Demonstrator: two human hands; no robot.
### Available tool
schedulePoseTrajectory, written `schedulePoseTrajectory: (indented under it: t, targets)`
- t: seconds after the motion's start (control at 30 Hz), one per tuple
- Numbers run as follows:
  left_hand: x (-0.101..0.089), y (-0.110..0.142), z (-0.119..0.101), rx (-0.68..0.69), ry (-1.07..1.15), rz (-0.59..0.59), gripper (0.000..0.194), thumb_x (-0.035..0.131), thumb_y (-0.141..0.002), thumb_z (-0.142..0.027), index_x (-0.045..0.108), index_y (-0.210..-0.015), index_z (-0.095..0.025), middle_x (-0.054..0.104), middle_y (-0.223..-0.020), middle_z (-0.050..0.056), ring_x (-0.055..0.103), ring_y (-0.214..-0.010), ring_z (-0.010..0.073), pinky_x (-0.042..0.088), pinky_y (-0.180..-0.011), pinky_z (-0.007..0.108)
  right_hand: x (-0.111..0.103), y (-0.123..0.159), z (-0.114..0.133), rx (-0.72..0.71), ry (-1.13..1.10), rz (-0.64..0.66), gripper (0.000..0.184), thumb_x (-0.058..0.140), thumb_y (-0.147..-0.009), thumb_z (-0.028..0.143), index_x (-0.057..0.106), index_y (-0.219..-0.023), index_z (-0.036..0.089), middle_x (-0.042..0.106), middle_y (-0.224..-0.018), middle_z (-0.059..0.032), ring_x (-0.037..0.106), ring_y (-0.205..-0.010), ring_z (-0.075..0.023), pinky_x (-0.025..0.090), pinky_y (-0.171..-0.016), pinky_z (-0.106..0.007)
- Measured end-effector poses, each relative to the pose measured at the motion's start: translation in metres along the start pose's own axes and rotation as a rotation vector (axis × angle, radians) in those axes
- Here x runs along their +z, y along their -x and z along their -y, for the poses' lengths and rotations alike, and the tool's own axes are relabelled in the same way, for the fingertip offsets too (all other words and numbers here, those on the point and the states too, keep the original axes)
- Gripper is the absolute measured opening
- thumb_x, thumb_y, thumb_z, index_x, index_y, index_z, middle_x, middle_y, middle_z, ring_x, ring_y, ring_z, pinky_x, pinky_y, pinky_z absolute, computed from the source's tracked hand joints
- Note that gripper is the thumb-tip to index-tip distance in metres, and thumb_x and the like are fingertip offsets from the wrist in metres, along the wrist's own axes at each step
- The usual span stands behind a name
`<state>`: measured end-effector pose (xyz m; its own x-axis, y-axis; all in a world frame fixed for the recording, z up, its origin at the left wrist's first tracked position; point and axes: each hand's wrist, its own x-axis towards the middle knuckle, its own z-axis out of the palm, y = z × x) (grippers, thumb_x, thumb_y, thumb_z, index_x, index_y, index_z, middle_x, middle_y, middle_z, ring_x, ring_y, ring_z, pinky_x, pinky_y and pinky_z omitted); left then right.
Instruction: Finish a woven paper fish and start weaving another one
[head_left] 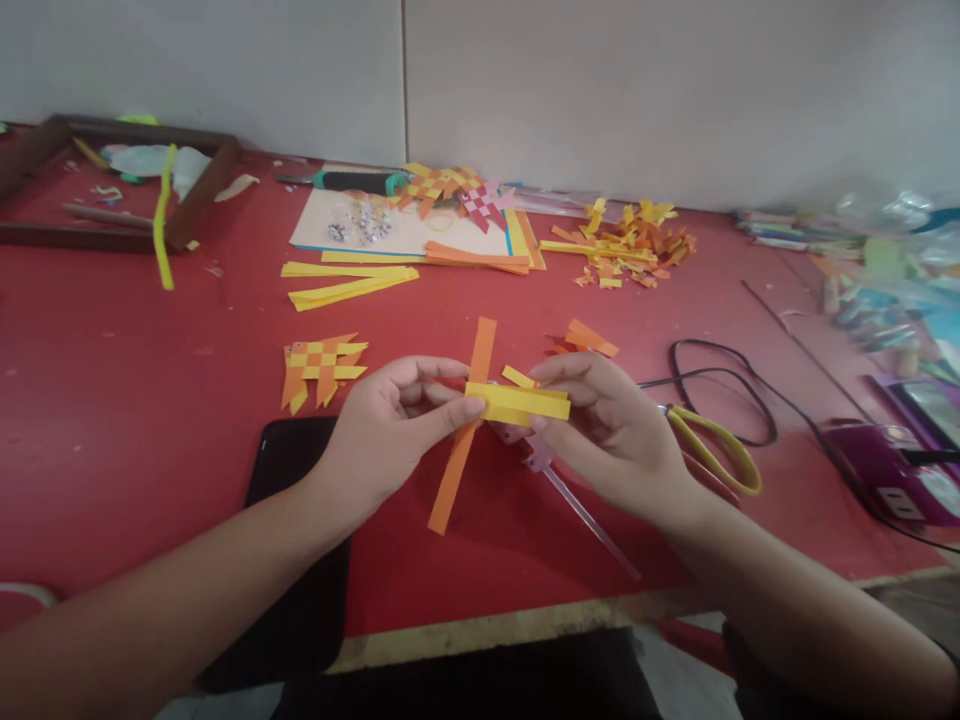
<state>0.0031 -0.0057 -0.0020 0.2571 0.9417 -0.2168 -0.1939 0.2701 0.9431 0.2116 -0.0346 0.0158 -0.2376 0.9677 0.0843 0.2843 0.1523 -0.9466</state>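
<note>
Over the red table [135,420], both of my hands pinch crossed paper strips. My left hand [390,425] is closed on the left end of a folded yellow strip [517,402]. My right hand [607,425] grips its right end. A long orange strip [463,430] runs up and down through the yellow one, slightly tilted. A woven orange-and-yellow paper piece [322,368] lies on the table left of my left hand.
Yellow-handled scissors [712,450] lie right of my right hand, beside a black cable [720,385] and a purple device [892,475]. A black phone [292,500] lies under my left forearm. Loose yellow strips [345,283], paper scraps [630,245], woven pieces [457,192] and a wooden frame [195,205] lie farther back.
</note>
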Motion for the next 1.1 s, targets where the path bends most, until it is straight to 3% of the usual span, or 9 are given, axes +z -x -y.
schedulePoseTrajectory:
  t: [0.17, 0.37, 0.57, 0.8, 1.1]
  targets:
    - [-0.0005, 0.0017, -0.0007, 0.005, -0.032, -0.015, 0.031, 0.085, -0.071, -0.028, 0.069, -0.096, -0.021, 0.071, -0.071, -0.006, 0.069, -0.071, 0.0069, 0.055, -0.070, 0.015, -0.0015, -0.0018, 0.0016, -0.012, 0.012, -0.015, 0.022, 0.060, -0.090, 0.017, 0.052, -0.110, 0.023, 0.071, -0.083, -0.0003, 0.069, -0.069, -0.0120, 0.056, -0.057, -0.020]
    - [-0.0004, 0.0001, 0.0007, 0.022, -0.035, -0.008, 0.028, 0.084, -0.072, -0.026, 0.069, -0.095, -0.021, 0.069, -0.070, -0.006, 0.068, -0.070, 0.0065, 0.054, -0.070, 0.015, -0.0063, -0.0015, 0.0028, -0.004, -0.068, 0.081, 0.024, 0.059, -0.091, 0.022, 0.053, -0.115, 0.024, 0.071, -0.088, -0.0013, 0.069, -0.072, -0.0141, 0.058, -0.062, -0.025]
    - [-0.0018, 0.0007, 0.0036, 0.042, -0.026, 0.027, 0.029, 0.084, -0.072, -0.025, 0.072, -0.098, -0.025, 0.070, -0.074, -0.006, 0.067, -0.073, 0.0072, 0.054, -0.072, 0.016, -0.0041, -0.0019, -0.0016, 0.007, 0.161, -0.061, 0.019, 0.066, -0.089, 0.030, 0.064, -0.106, 0.022, 0.075, -0.088, -0.0020, 0.072, -0.069, -0.0134, 0.057, -0.061, -0.023]
    - [-0.0008, 0.0014, 0.0046, 0.055, -0.083, 0.027, 0.012, 0.080, -0.077, -0.030, 0.073, -0.083, -0.023, 0.071, -0.085, -0.004, 0.064, -0.081, 0.0095, 0.050, -0.075, 0.019, -0.0057, -0.0050, -0.0005, -0.103, 0.368, -0.135, 0.009, 0.066, -0.088, 0.027, 0.069, -0.095, 0.022, 0.075, -0.082, -0.0001, 0.070, -0.067, -0.0119, 0.056, -0.061, -0.022]
    - [0.0001, 0.0022, 0.0021, 0.029, -0.095, -0.029, 0.017, 0.079, -0.077, -0.036, 0.071, -0.084, -0.022, 0.071, -0.087, -0.001, 0.064, -0.083, 0.0129, 0.051, -0.076, 0.022, -0.0051, -0.0010, 0.0011, -0.008, 0.241, -0.089, 0.015, 0.067, -0.087, 0.034, 0.067, -0.096, 0.021, 0.075, -0.079, -0.0023, 0.071, -0.064, -0.0162, 0.058, -0.057, -0.027]
